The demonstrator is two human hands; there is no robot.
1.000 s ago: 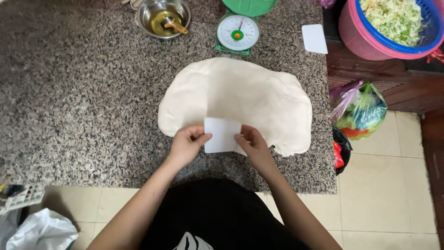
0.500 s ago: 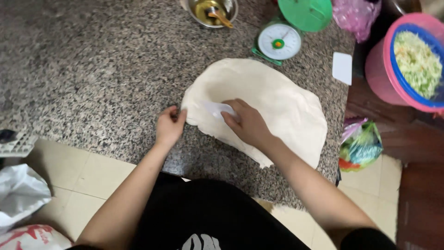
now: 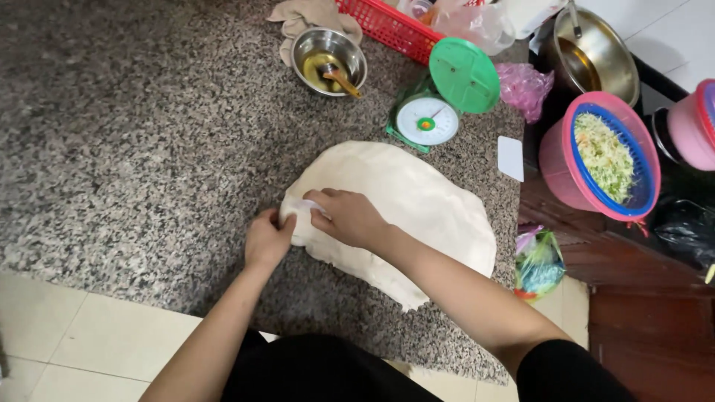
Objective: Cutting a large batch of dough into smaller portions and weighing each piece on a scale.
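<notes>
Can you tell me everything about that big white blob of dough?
The dough is a big, pale cream slab, smooth and soft-looking, spread flat into a rough oval on the speckled granite counter. Its edges are thick and rounded. The left hand presses its near-left edge, and the right hand lies on top there, pushing a small white scraper into it. A green kitchen scale stands just behind it.

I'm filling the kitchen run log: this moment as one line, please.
left hand: on dough edge | right hand: presses white scraper into dough | granite counter
</notes>
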